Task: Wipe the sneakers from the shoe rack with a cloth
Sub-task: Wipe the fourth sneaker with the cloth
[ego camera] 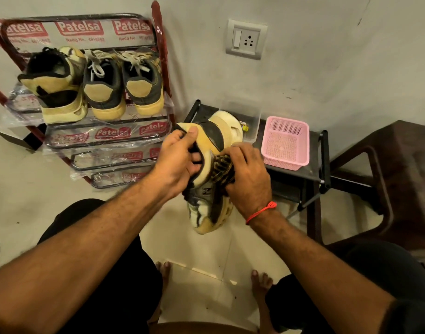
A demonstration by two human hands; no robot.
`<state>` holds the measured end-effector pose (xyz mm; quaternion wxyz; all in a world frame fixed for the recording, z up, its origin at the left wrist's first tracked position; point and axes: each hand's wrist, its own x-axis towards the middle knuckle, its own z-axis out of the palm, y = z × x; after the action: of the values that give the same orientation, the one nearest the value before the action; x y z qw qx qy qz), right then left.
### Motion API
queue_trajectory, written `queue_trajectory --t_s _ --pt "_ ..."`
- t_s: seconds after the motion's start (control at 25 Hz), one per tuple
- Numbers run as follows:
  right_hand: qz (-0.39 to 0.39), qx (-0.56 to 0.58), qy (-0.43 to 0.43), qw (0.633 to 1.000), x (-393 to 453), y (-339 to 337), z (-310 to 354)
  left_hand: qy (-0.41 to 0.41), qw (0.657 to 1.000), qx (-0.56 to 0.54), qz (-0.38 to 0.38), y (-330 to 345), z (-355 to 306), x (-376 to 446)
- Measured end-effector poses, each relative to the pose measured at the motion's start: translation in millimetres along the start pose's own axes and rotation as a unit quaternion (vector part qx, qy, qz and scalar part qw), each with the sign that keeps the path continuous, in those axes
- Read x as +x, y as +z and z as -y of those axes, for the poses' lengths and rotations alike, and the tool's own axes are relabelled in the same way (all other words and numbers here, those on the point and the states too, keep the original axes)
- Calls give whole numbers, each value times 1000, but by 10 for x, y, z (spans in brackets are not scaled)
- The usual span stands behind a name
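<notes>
I hold a yellow and black sneaker [207,208] in mid-air over the floor, toe pointing down. My left hand [180,160] grips its heel and collar, thumb on the yellow heel patch. My right hand [248,175] clutches a dark patterned cloth [222,169] and presses it against the sneaker's side. Three more sneakers [103,85] sit heel-out on the top shelf of the red metal shoe rack [162,56] at the upper left.
A pink plastic basket [286,143] and a clear plastic box [252,124] stand on a low black stand [324,153] to the right. A dark brown plastic chair [384,179] is further right. Wall socket [246,39] above. My bare feet rest on the tiled floor below.
</notes>
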<state>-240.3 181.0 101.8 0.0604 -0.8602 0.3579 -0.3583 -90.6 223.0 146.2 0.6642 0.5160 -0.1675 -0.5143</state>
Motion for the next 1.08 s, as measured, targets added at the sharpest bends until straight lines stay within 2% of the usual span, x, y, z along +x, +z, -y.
queue_trajectory --t_s 0.08,0.16,0.36,0.4,0.56,0.68,0.84,0.96,1.08 --pt "21 59 14 998 -71 129 -6 -19 995 -89 -34 -75 -85 62" --pt "41 88 21 995 -155 221 9 -30 990 -131 -47 -155 -147 89" --pt "175 5 -33 984 -457 381 83 -19 970 -221 -101 -378 -295 225" --pt "173 4 -39 984 -436 370 64 -20 969 -224 -104 -396 -312 232" --pt "39 21 -91 995 -62 183 58 -74 973 -205 -69 -291 -221 139" --pt "-70 -13 -57 996 322 -56 -42 -122 988 -93 19 -118 -75 24" --pt "-87 -32 63 994 543 -356 -358 -132 987 48 82 -24 -15 -67" --pt "-92 80 123 985 524 -433 -467 -98 986 107 78 -55 -18 -81" --pt "-91 178 165 966 501 -485 -428 -76 988 132 36 -93 11 -39"
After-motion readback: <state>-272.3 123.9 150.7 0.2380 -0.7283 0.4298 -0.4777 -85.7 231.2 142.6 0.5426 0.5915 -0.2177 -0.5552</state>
